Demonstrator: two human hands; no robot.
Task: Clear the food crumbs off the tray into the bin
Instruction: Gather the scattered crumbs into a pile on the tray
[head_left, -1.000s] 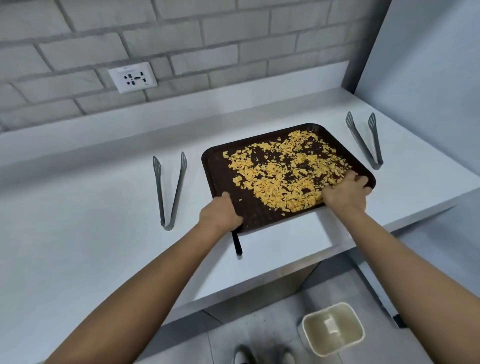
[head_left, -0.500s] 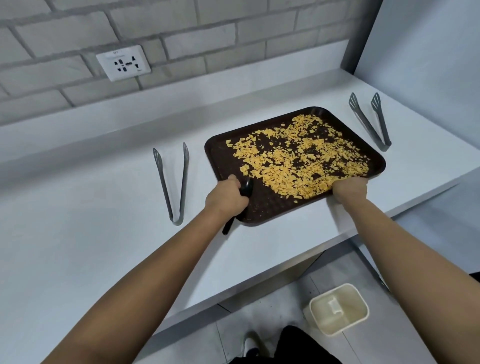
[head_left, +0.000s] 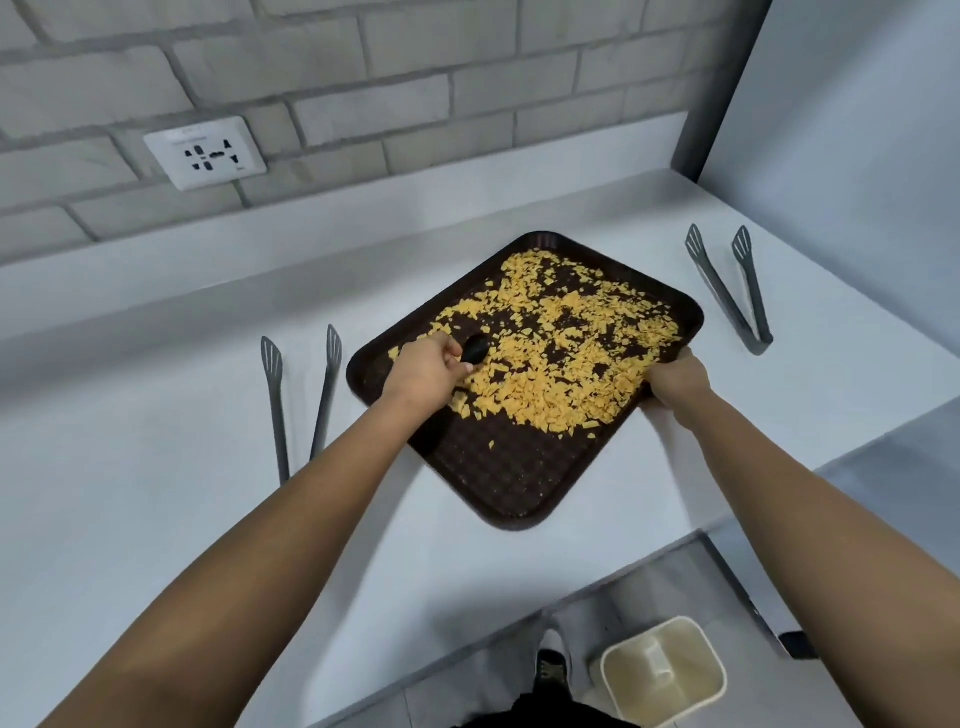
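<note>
A dark brown tray (head_left: 519, 467) lies turned at an angle on the white counter, one corner near the front edge. Yellow food crumbs (head_left: 561, 343) cover its far half. My left hand (head_left: 426, 371) is over the tray's left part and grips a black spoon (head_left: 474, 349), whose bowl sits among the crumbs. My right hand (head_left: 675, 376) grips the tray's right rim. The cream bin (head_left: 665, 670) stands on the floor below the counter, at the lower right.
Grey tongs (head_left: 301, 395) lie left of the tray, and a second pair of tongs (head_left: 732, 288) lies to its right. A wall socket (head_left: 205, 151) sits on the brick wall behind. A grey panel closes the right side. My shoe (head_left: 550, 665) is beside the bin.
The tray has been turned and pulled toward the front edge. My left hand picked the black spoon up from the counter and moved it onto the tray among the crumbs.
</note>
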